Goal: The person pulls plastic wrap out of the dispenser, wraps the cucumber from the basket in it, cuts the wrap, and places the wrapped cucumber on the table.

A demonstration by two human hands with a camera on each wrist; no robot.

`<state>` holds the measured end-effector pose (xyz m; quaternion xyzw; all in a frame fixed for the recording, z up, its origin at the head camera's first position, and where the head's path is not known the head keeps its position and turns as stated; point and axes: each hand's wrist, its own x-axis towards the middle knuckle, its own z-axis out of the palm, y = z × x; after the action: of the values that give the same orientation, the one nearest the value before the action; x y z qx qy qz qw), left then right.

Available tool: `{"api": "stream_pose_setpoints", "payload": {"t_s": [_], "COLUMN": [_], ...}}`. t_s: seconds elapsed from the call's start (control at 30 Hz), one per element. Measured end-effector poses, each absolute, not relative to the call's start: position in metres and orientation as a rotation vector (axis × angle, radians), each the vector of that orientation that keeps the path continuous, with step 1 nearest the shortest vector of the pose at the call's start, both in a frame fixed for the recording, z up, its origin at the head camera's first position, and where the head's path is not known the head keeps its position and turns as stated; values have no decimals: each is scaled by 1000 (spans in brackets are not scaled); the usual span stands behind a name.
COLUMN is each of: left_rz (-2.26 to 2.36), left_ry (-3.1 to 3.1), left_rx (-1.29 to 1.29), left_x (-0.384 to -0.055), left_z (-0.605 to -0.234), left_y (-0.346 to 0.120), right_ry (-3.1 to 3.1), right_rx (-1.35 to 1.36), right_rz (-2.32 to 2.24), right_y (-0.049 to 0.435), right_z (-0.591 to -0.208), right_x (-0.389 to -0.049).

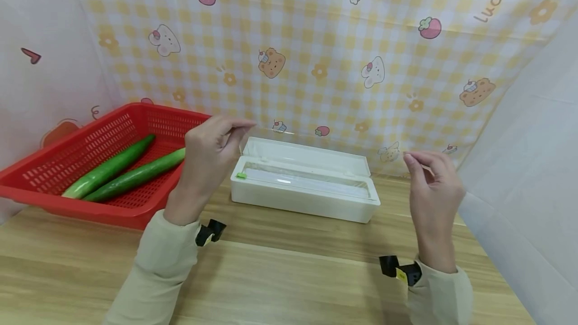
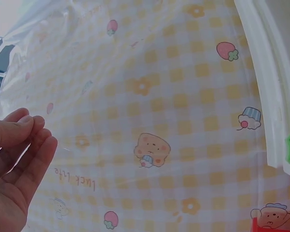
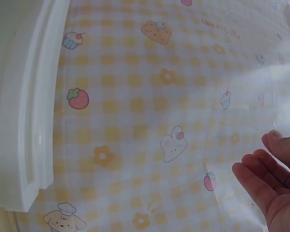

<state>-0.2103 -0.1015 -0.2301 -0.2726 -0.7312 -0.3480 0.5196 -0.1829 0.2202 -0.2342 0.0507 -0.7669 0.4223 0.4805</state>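
A white cling film dispenser (image 1: pixel 307 192) lies on the table with its lid (image 1: pixel 309 155) raised at the back and a green slide cutter (image 1: pixel 241 175) at its left end. Clear cling film (image 3: pixel 246 113), seen mostly by its glare and a faint edge, spans the space between the two hands above the dispenser. My left hand (image 1: pixel 209 152) is raised over the dispenser's left end, thumb and fingertips pinching the film's left side. My right hand (image 1: pixel 435 182), raised to the right of the dispenser, pinches the other side between thumb and fingers.
On the left stands a red plastic basket (image 1: pixel 135 209) holding two cucumbers, one cucumber (image 1: pixel 110 165) behind the other cucumber (image 1: pixel 135 178). A yellow checked cloth (image 1: pixel 316 39) hangs behind the wooden table (image 1: pixel 289 285), and a white panel (image 1: pixel 519 174) borders its right side.
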Motion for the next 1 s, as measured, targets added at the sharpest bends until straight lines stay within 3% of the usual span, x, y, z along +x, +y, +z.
{"api": "stream_pose_setpoints", "payload": {"t_s": [1.0], "left_rz": [-861], "left_ry": [-1737], "left_rx": [-685], "left_x": [-171], "left_z": [-211], "left_y": [-108], "right_ry": [-1870], "right_rx": [129], "right_rz": [962], "right_y": [222], "right_z": [-217], "right_x": [-148]}}
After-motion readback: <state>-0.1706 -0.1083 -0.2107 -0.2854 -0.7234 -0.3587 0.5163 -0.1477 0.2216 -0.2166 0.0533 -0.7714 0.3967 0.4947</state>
